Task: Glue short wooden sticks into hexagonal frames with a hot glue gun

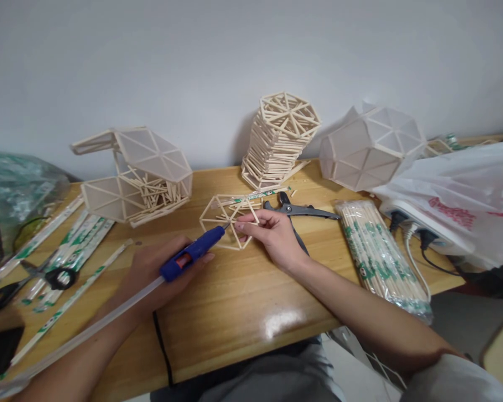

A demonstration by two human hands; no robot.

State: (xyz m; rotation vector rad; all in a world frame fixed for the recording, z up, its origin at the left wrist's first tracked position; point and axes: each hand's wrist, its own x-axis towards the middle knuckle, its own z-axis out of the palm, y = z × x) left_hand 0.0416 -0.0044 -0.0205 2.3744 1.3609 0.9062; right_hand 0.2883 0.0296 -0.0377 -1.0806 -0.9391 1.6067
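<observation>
In my left hand (163,268) is a blue hot glue gun (193,254), with a long clear glue stick (96,326) trailing from its back. Its nozzle points at the centre of an octagonal frame (240,240) made of thin wooden sticks with spokes. My right hand (272,234) pinches that frame near its hub and right side. Just beyond my right hand lies a pair of dark-handled cutters (302,210). Behind the frame are loose sticks and a green-printed wrapper (262,194).
A tall octagonal stick tower (276,151) stands at the back. Paper-covered octagonal panels (151,151) sit left, a similar closed shape (373,148) right. Wrapped chopsticks (381,251), a power strip (423,226) and a white bag (465,190) lie right. Scissors (61,277) rest left.
</observation>
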